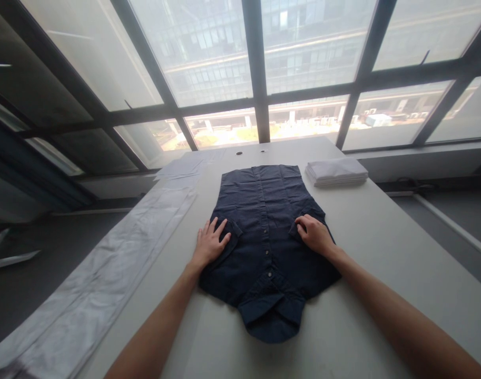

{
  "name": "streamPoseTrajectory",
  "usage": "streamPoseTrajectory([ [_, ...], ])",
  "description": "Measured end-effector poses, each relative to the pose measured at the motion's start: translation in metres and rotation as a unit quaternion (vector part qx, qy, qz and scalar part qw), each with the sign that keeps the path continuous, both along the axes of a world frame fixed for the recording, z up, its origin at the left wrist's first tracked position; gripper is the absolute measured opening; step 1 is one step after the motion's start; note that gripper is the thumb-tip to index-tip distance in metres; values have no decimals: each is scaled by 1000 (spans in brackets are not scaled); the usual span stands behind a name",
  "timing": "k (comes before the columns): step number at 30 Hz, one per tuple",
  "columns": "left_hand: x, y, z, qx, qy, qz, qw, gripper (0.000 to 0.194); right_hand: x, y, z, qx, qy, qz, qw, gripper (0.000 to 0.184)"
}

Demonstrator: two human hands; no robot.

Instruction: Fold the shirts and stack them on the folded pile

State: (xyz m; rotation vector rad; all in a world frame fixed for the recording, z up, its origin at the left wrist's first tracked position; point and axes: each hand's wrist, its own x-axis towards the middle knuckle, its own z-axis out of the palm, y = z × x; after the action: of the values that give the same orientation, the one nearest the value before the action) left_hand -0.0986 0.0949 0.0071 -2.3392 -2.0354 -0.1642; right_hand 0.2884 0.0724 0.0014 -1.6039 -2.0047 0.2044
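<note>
A dark navy button-up shirt (246,237) lies front side up on the white table, its collar (274,316) towards me and its hem at the far end. Both sleeves are folded in over the body, and small pale buttons run down the middle. My left hand (212,242) rests flat on the folded sleeve at the left, fingers spread. On the opposite side my right hand (314,232) has its fingers curled and pressed together at the other sleeve's cuff (293,227). The fabric under that hand is partly hidden.
A folded stack of white cloth (337,171) sits at the table's right edge. Along the left edge stretches a long white cloth (101,273), with pale sheets (180,167) beyond it. Behind the white table (366,321) stand large windows (311,47). Two round holes show near its far end.
</note>
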Motion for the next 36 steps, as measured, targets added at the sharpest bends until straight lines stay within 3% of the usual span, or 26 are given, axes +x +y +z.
streamPoseTrajectory([
  [36,-4,3,-5,-3,-8,-4,1000,59,0,-1,3,-6,-6,-2,1000,20],
])
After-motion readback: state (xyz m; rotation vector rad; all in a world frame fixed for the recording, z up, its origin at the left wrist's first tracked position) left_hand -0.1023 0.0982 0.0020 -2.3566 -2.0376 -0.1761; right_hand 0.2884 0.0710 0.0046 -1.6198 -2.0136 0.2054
